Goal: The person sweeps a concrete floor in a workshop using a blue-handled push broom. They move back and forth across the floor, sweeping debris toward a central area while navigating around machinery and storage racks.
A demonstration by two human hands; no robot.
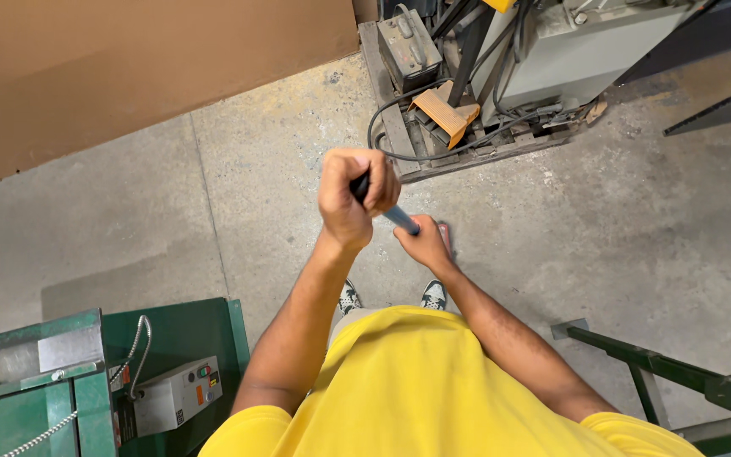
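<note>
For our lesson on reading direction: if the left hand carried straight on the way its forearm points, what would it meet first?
Probably the black cable on the floor by the orange wedge. The left hand, gripping the blue handle, sits higher, so depth is uncertain.

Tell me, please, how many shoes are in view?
2: one shoe below the left hand, another below the right hand; the shirt hides most of each.

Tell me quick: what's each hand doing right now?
Left hand: closed around the top of the blue handle.
Right hand: gripping the same handle lower down.
</note>
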